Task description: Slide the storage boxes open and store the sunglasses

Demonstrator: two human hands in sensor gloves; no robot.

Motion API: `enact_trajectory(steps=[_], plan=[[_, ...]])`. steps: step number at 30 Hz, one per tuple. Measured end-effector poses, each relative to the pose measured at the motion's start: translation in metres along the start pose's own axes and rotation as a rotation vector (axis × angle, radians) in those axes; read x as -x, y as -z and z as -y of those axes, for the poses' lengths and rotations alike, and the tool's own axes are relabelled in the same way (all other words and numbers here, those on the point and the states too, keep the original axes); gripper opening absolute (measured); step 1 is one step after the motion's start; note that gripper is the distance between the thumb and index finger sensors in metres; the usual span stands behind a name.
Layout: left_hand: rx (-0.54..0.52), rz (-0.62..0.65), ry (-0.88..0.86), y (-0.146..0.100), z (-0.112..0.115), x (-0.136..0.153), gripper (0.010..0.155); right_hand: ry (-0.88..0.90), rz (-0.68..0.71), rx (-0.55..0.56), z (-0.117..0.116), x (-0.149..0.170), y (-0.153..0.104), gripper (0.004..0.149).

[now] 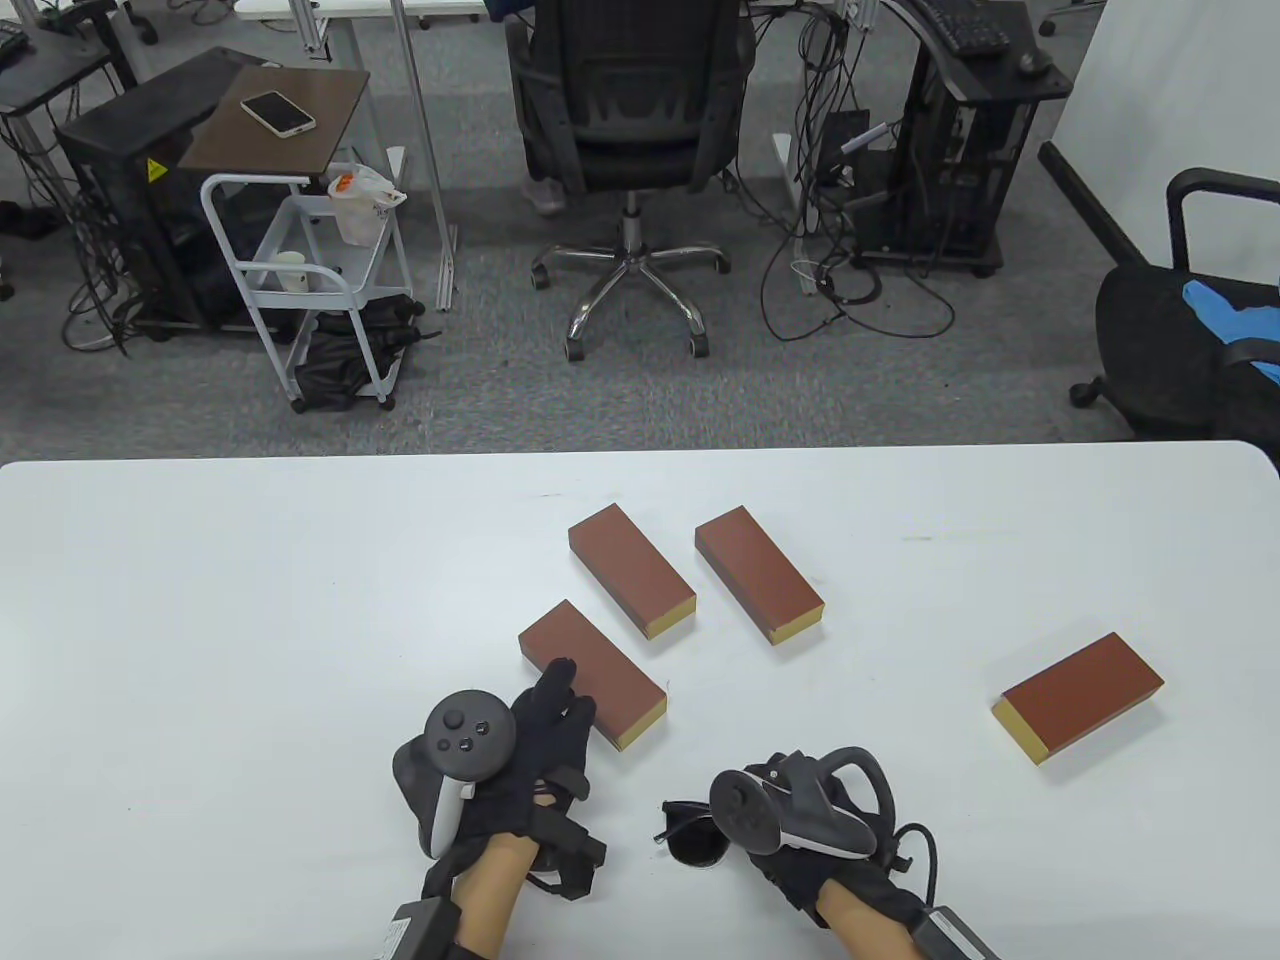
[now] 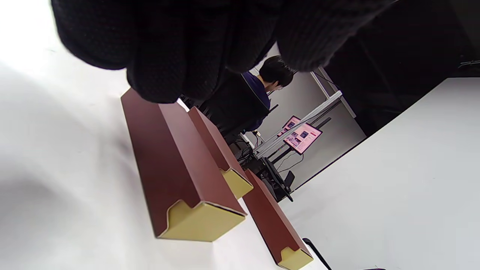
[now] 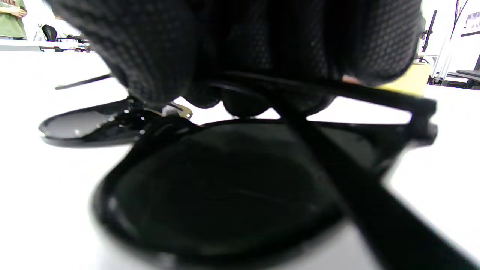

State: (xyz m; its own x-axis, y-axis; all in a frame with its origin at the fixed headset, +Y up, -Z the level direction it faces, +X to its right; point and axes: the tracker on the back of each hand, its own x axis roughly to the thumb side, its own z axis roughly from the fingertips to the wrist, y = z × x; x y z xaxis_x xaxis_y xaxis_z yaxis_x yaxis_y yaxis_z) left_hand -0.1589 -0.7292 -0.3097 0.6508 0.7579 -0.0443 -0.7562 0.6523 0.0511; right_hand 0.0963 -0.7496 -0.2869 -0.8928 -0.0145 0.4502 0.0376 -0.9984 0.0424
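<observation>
Four brown slide boxes with yellow inner drawers lie shut on the white table. My left hand rests its fingers on top of the nearest box, at its left end. In the left wrist view my fingers hang over that box, and two more boxes lie behind it. My right hand grips black sunglasses low over the table near the front edge. The right wrist view shows its fingers holding the frame above a dark lens.
Two boxes lie side by side in the middle of the table. A fourth box lies alone at the right. An office chair and a white cart stand beyond the far edge.
</observation>
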Motion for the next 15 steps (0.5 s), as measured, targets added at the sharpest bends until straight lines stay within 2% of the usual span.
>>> enact_trajectory(steps=[5, 9, 11, 13, 15], plan=[[-0.007, 0.032, 0.012, -0.002, -0.001, -0.008, 0.059, 0.043, -0.022, -0.011, 0.001, 0.005, -0.001, 0.04], [-0.026, 0.069, 0.044, -0.007, -0.003, -0.02, 0.059, 0.119, -0.095, 0.058, 0.012, 0.023, -0.005, 0.046], [-0.033, 0.087, 0.052, -0.009, -0.003, -0.024, 0.061, 0.123, -0.185, 0.125, 0.02, 0.041, -0.007, 0.049], [-0.012, 0.108, 0.045, -0.01, 0.0, -0.026, 0.062, -0.01, -0.28, 0.223, 0.028, 0.058, -0.009, 0.054], [0.008, 0.119, 0.043, -0.011, 0.004, -0.028, 0.063, -0.172, -0.343, 0.221, 0.033, 0.075, -0.008, 0.057]])
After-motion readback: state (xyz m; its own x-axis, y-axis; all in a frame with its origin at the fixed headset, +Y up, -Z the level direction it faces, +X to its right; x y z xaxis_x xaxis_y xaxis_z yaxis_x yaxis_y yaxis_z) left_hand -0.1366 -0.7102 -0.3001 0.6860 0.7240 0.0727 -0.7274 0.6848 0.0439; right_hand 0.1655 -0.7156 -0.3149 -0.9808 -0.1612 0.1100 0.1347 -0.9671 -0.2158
